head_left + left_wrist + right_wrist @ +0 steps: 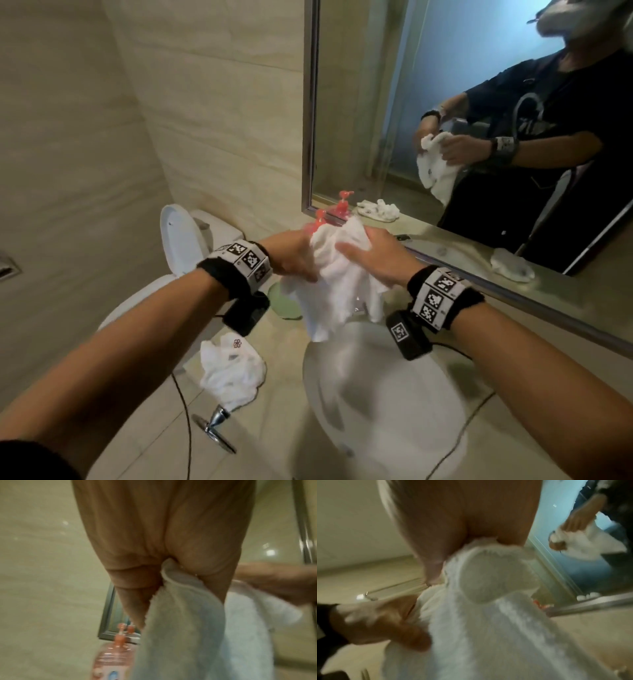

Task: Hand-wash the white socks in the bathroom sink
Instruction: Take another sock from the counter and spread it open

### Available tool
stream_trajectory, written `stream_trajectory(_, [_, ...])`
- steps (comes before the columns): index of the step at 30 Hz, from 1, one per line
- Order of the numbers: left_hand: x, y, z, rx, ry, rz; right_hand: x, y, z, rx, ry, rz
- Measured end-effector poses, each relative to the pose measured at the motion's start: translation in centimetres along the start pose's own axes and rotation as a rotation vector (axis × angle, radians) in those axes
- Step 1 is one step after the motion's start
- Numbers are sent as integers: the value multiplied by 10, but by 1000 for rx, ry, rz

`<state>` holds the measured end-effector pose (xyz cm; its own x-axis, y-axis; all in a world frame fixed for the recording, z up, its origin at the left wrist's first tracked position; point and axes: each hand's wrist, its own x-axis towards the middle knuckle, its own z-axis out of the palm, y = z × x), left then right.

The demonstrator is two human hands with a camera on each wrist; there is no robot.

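Beige stone-look tiles line the bathroom wall (212,102), and a beige countertop (274,404) carries a white oval basin (376,394) beneath a metal-framed wall mirror (479,120). Above the basin, a bunched white terry cloth (337,281) is held up by both hands; whether it is a sock or a small towel cannot be told. The left hand (291,257) is curled closed on one gathered edge of the cloth, which is seen pinched between thumb and fingers in the left wrist view. The right hand (373,257) is wrapped round the opposite side, with its fingers (352,248) laid across the fabric. A crumpled white sock with a small red flower mark (233,370) is seen lying on the countertop to the left of the basin, and another white sock (512,265) is left on the counter near the mirror at the right. A pink pump bottle of soap (109,660) stands behind the cloth. No water can be made out in the basin, and the picture is blurred there. The washing is judged to be under way, with the socks on the counter perhaps yet to be washed
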<state>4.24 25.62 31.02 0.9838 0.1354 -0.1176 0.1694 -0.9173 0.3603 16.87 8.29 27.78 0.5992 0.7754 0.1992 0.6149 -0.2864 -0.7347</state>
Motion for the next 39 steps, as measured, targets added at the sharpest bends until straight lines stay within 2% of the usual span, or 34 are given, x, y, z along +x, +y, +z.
stream_trajectory(2, [-3, -15, 2, 194, -57, -56, -3, 12, -12, -308, -223, -65])
stream_trajectory(4, [-6, -30, 5, 141, -53, -71, -8, 29, -18, -451, -314, 1])
stream_trajectory(5, [-8, -37, 4, 20, -46, -66, -11, 38, -19, -419, -292, 67])
stream_trajectory(6, [-8, -43, 5, -134, -23, -68, -16, 44, -20, -289, -223, 155])
stream_trajectory(8, [-10, -41, 12, -420, 90, -114, -21, 47, -15, 63, 4, 301])
stream_trajectory(10, [-5, -24, 22, -706, 222, -197, -21, 31, 5, 228, 205, 319])
stream_trajectory(13, [7, 16, 28, -1149, 274, -265, -15, -12, 48, 413, 256, 235])
stream_trajectory(15, [11, 38, 27, -1284, 304, -251, -6, -34, 55, 461, 324, 270])
stream_trajectory(18, [6, 53, 28, -1250, 257, -226, 5, -43, 42, 471, 439, 400])
stream_trajectory(22, [6, 43, 22, -1240, 305, -264, -2, -40, 54, 453, 373, 321])
stream_trajectory(25, [1, 42, 29, -1211, 98, -141, 2, -32, 40, 358, 312, 352])
stream_trajectory(26, [-1, 37, 30, -1103, 41, -90, 2, -29, 32, 302, 278, 343])
stream_trajectory(28, [-2, 21, 24, -622, -27, -5, -1, -21, 21, 174, 178, 291])
stream_trajectory(30, [0, 0, 18, -36, -39, -36, -6, -13, 14, 45, 32, 195])
stream_trajectory(31, [-1, -11, 18, 130, -38, -70, -9, -8, 9, -44, -49, 125])
stream_trajectory(32, [-2, -21, 18, 202, -35, -95, -12, -3, 3, -155, -122, 42])
stream_trajectory(34, [-4, -35, 21, 163, -26, -115, -16, 9, -5, -421, -256, -27])
stream_trajectory(36, [-4, -45, 26, 14, -3, -103, -20, 24, -7, -621, -315, 37])
stream_trajectory(38, [-3, -49, 32, -147, 65, -72, -23, 40, -4, -594, -304, 159])
stream_trajectory(39, [-2, -51, 36, -249, 102, -72, -24, 46, -3, -484, -282, 235])
